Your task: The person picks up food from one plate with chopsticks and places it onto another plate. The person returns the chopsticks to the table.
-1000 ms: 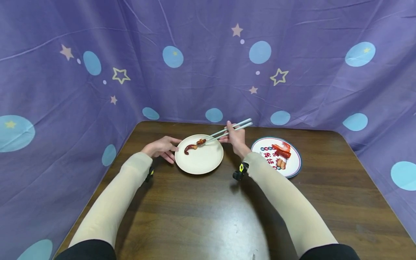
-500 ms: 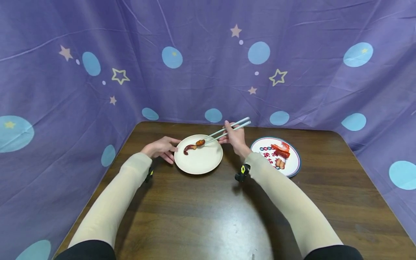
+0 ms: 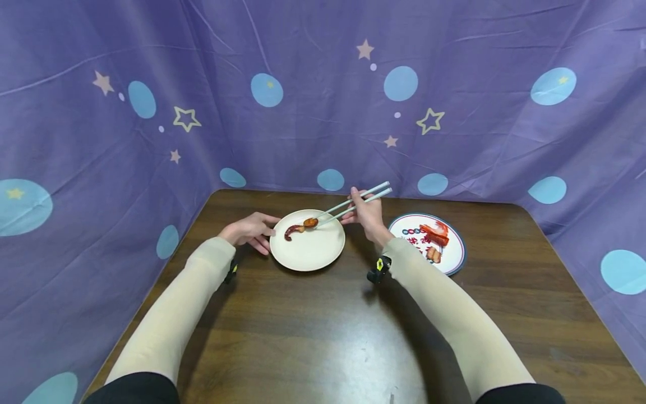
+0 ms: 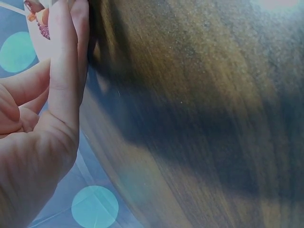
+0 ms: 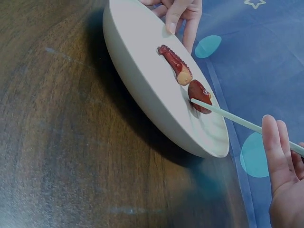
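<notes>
A cream plate (image 3: 309, 252) lies on the table, with its left rim held by my left hand (image 3: 250, 230); the thumb rests on the rim, other fingers lie outside it. A curled dark red octopus tentacle (image 3: 292, 230) is on the plate. Touching or very near its pale end is a glossy orange-brown oval food piece (image 3: 310, 223). My right hand (image 3: 367, 214) holds a pair of pale green chopsticks (image 3: 357, 201) above the plate's right rim. Their tips meet the oval piece; in the right wrist view a chopstick (image 5: 232, 117) lies against it, and whether they grip it I cannot tell.
Right of my right hand stands a white plate (image 3: 404, 223) with a blue rim and red lettering, partly behind the sleeve. On it lie a shrimp-like orange-red piece (image 3: 440, 228), a red stick-shaped piece (image 3: 437, 239) and a brown piece (image 3: 433, 255). A purple curtain (image 3: 303, 140) hangs behind the table.
The oval piece has shifted slightly left and shows a more orange side than a second ago. The right hand and chopsticks moved only a little. The left hand stays at the plate rim.
</notes>
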The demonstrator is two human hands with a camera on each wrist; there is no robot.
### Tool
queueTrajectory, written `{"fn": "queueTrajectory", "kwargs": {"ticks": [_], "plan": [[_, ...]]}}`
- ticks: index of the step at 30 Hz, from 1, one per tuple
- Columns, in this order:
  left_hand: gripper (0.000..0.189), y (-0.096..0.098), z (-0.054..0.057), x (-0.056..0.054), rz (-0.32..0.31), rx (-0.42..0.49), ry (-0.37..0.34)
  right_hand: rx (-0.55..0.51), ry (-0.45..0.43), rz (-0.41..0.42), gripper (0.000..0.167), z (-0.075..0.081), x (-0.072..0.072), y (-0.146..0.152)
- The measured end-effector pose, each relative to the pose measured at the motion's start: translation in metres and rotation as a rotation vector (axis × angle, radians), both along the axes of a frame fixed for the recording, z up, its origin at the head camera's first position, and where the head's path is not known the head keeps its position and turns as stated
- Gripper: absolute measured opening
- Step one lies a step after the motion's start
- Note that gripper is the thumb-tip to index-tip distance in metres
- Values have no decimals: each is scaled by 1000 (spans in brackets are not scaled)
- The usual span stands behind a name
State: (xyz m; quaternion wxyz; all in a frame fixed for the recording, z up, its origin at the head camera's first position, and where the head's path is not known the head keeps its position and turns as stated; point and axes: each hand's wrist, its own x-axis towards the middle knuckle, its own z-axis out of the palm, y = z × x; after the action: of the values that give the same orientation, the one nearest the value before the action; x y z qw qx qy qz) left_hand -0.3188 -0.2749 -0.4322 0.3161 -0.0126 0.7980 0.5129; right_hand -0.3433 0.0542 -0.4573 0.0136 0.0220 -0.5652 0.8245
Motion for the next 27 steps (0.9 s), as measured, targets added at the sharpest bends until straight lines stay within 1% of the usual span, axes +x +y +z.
{"fn": "queueTrajectory", "kwargs": {"ticks": [9,12,15,19,21,24,27], "plan": [[63,-1,0,-1,-1,4,-2,-38,20,-16,33,-1,-1,3],[62,0,0,0,9,3,-8,-42,21,-27,34,-2,-2,4],[63,0,-1,0,7,5,-14,-47,13,-36,40,-3,-2,5],[63,-1,-1,0,-1,11,-13,-39,-3,-35,53,-5,-2,7],[63,-1,-1,0,2,10,-14,-32,-7,-29,55,-5,-2,9],[63,0,0,0,5,6,-12,-30,-4,-22,51,-5,-2,10],[62,0,0,0,5,1,-11,-30,6,-16,40,-4,-1,11]]}}
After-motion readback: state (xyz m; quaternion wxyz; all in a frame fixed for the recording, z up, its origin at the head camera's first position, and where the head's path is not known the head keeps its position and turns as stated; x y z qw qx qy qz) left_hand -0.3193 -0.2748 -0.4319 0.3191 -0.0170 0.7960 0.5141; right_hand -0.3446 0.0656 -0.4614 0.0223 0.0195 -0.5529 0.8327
